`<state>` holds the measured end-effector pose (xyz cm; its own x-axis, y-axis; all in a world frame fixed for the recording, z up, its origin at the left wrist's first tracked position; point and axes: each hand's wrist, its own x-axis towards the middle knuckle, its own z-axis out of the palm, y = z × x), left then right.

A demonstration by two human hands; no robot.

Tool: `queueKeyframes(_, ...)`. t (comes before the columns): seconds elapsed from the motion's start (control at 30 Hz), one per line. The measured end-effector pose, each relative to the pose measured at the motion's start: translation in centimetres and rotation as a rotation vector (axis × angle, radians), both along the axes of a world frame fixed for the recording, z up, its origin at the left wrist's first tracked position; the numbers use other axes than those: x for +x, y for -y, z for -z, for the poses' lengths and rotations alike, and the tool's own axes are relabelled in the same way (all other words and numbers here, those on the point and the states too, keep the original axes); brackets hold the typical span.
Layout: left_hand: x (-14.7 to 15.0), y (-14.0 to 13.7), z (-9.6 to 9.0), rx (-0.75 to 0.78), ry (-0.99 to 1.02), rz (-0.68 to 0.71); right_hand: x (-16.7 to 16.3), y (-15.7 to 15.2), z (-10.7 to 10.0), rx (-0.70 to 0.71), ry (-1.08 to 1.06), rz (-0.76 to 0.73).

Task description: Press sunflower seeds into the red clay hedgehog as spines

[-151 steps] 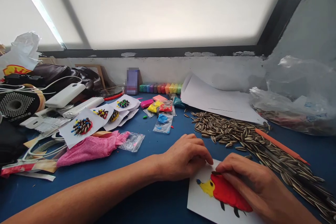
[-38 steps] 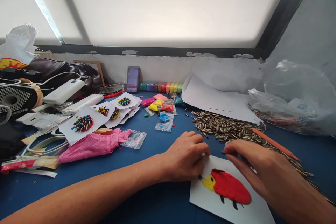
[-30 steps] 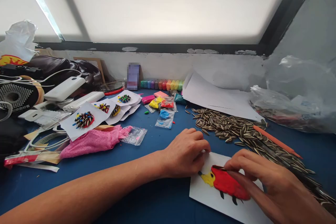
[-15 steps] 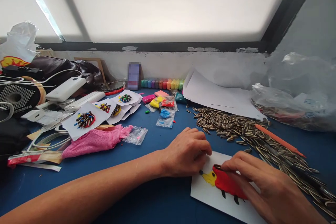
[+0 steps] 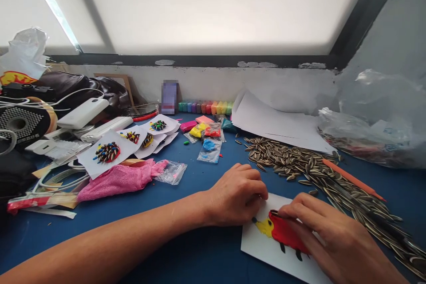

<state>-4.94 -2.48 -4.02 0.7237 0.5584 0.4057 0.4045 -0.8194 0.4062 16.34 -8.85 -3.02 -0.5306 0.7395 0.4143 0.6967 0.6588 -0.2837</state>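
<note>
A white paper card [image 5: 254, 246] lies at the lower right with a flat clay hedgehog on it. The hedgehog has a red body [image 5: 289, 233], a yellow face [image 5: 265, 228], a dark nose and eye, and short dark legs. My left hand [image 5: 241, 193] is closed on the card's upper left edge, fingers curled, the thumb mostly hidden. Thumb and forefinger of my right hand [image 5: 328, 230] pinch a striped sunflower seed [image 5: 274, 213] against the top of the red clay behind the face. This hand covers the hedgehog's rear.
Sunflower seeds [image 5: 282, 155] spread along the right, with an orange pen [image 5: 354, 179] on them. White sheets [image 5: 279, 120] and a plastic bag [image 5: 372, 137] lie behind. Clay packets [image 5: 209, 145] sit mid-table. Finished seed hedgehogs [image 5: 108, 153] and a pink cloth [image 5: 120, 179] are left.
Both hands keep nearly the same places. My right fingers have shifted slightly left along the top of the red clay, at the seed.
</note>
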Motion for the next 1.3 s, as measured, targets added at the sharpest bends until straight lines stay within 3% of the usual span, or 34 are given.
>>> queueKeyframes(0.23, 0.1, -0.1, 0.0, 0.011, 0.002, 0.011, 0.1, 0.1, 0.6, -0.049, 0.053, 0.027)
queueKeyframes(0.53, 0.0, 0.0, -0.3, 0.068, 0.057, 0.125, -0.1, 0.1, 1.1, 0.056, 0.098, 0.033)
queueKeyframes(0.83, 0.0, 0.2, -0.2, 0.165, -0.055, 0.171, -1.1, -0.2, -0.4, 0.228, 0.165, 0.013)
queueKeyframes(1.2, 0.1, 0.3, -0.3, 0.165, -0.075, 0.158, -0.6, 0.2, -0.7, 0.072, 0.155, 0.026)
queueKeyframes(1.3, 0.1, 0.3, -0.3, 0.152, -0.066, 0.145, 0.3, -0.1, -1.2, 0.095, 0.153, 0.053)
